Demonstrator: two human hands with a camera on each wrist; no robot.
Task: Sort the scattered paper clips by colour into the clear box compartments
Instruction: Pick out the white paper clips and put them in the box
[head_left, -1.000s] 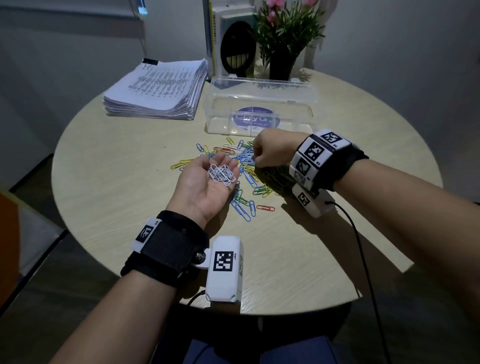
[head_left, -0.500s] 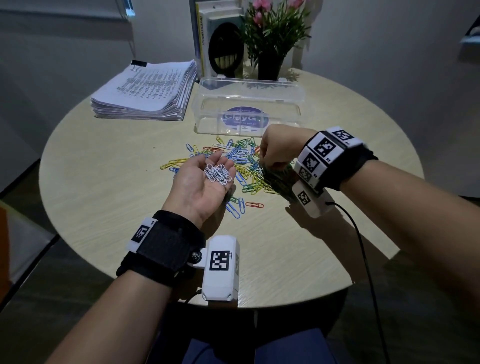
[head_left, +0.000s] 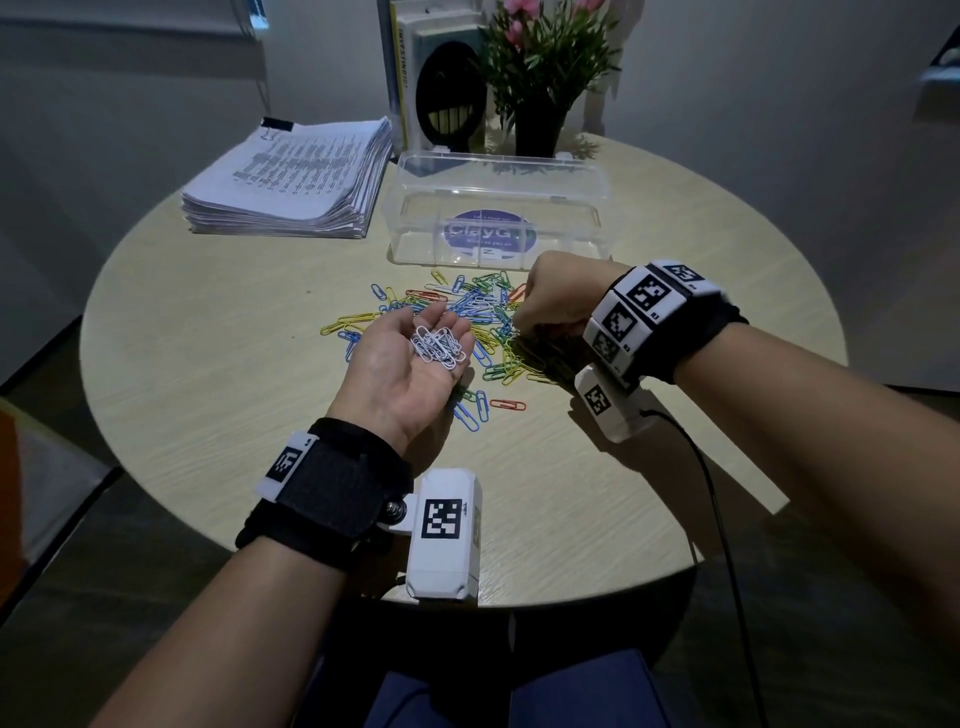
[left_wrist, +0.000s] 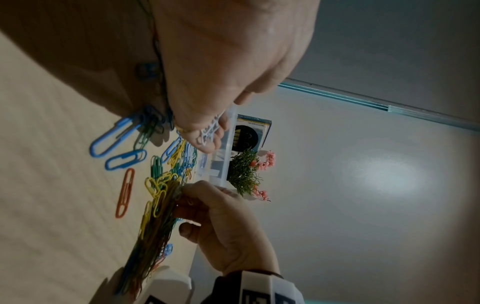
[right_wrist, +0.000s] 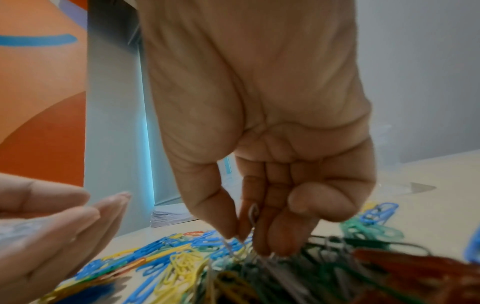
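1. You are keeping your left hand (head_left: 410, 358) palm-up, fingers relaxed, as a tray for the white clips (head_left: 439, 345).
2. Your right hand (head_left: 558, 296) is pinching a pale clip (right_wrist: 254, 214) from the scattered pile (head_left: 467, 312), near the clear box (head_left: 498, 218).

Looks like an office or study corner: stack of printed papers (head_left: 291, 176), books (head_left: 410, 67), potted plant (head_left: 545, 67) (round table (head_left: 208, 364))
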